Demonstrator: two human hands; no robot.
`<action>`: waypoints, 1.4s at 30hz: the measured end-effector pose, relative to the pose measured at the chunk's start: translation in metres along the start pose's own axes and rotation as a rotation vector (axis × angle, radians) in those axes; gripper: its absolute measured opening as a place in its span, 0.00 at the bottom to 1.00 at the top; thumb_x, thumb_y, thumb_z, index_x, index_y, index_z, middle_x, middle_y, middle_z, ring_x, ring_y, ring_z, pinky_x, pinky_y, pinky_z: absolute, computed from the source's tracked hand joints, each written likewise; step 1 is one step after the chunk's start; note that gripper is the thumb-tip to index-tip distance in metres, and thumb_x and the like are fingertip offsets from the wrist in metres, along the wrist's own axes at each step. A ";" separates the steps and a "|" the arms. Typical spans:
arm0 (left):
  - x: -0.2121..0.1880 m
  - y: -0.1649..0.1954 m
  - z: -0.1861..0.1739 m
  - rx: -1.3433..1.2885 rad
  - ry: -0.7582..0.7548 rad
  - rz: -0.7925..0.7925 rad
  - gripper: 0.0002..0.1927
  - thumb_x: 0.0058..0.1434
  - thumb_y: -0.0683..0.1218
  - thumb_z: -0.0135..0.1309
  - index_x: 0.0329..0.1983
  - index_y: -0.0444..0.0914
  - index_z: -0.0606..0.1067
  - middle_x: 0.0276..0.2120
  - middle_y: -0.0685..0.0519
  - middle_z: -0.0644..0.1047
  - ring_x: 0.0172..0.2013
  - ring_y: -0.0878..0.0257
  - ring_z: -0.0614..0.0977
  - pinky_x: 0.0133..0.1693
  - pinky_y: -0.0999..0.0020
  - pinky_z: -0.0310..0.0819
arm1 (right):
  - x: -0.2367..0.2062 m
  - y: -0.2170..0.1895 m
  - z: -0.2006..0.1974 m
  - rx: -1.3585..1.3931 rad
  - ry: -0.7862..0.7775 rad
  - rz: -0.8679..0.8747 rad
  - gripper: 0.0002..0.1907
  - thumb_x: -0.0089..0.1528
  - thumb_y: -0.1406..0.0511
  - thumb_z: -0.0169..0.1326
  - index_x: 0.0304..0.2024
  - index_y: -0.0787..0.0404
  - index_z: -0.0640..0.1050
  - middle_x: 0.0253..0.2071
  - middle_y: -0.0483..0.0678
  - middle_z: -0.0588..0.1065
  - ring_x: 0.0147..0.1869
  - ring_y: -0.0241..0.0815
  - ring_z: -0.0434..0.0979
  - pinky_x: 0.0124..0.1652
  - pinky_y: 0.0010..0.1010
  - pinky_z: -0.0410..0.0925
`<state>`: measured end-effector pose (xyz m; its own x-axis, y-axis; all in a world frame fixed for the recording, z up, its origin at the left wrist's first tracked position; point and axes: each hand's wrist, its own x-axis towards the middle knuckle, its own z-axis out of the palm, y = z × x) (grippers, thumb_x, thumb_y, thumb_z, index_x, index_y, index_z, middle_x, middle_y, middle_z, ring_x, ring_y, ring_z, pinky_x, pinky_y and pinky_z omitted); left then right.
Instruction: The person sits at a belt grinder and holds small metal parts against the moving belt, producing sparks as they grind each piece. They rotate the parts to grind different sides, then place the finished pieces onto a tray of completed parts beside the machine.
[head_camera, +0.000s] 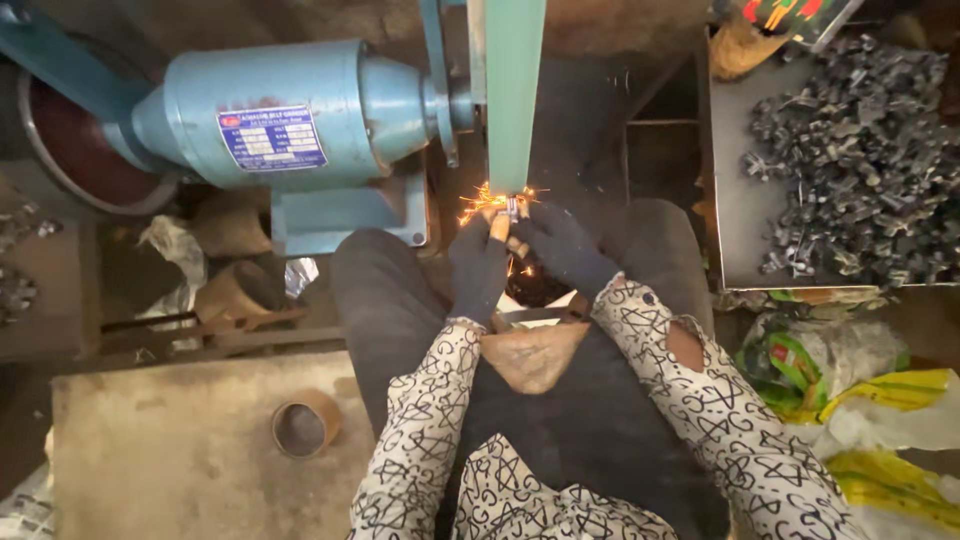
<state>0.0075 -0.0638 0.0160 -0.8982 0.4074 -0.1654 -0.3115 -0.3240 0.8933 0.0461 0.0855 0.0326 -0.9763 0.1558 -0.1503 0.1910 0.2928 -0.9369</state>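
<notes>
Pinching a small metal part (512, 207) between gloved left hand (478, 268) and right hand (562, 248), against green grinding belt (514, 95); sparks (480, 203) flying, could snatch or burn fingertips.

A small metal part (512, 207) is being pressed against the green belt (515, 100) of a blue belt grinder (300, 110) by the gloved left hand (478, 268) and right hand (565, 248), and orange sparks (480, 203) are being thrown off at the contact. A heap of dark metal pieces (860, 160) is being held in a grey tray (735, 200) to the right, while a roll of brown tape (305, 423) is lying on a board at lower left.
</notes>
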 end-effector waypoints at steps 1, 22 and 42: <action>0.002 0.000 0.000 0.039 0.009 0.001 0.12 0.75 0.45 0.50 0.51 0.30 0.75 0.34 0.53 0.76 0.29 0.69 0.75 0.32 0.69 0.75 | 0.002 0.002 0.000 -0.096 0.011 -0.016 0.12 0.68 0.63 0.51 0.43 0.66 0.79 0.32 0.50 0.78 0.34 0.38 0.78 0.36 0.32 0.69; 0.009 0.006 0.011 0.540 0.025 0.208 0.12 0.71 0.46 0.50 0.47 0.32 0.77 0.36 0.44 0.81 0.37 0.55 0.83 0.39 0.56 0.75 | 0.005 -0.001 -0.019 0.132 0.004 -0.040 0.12 0.68 0.66 0.51 0.51 0.64 0.80 0.36 0.43 0.80 0.37 0.28 0.76 0.38 0.25 0.70; -0.005 0.002 0.011 0.262 -0.059 0.163 0.14 0.75 0.47 0.49 0.56 0.33 0.76 0.48 0.52 0.79 0.48 0.65 0.78 0.51 0.67 0.72 | -0.024 -0.007 -0.026 -0.001 0.097 -0.099 0.10 0.66 0.63 0.56 0.43 0.65 0.80 0.32 0.43 0.78 0.36 0.30 0.74 0.37 0.26 0.69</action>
<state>0.0150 -0.0570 0.0232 -0.9079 0.4192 0.0061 -0.0676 -0.1608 0.9847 0.0714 0.1045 0.0508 -0.9759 0.2167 -0.0255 0.0941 0.3125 -0.9452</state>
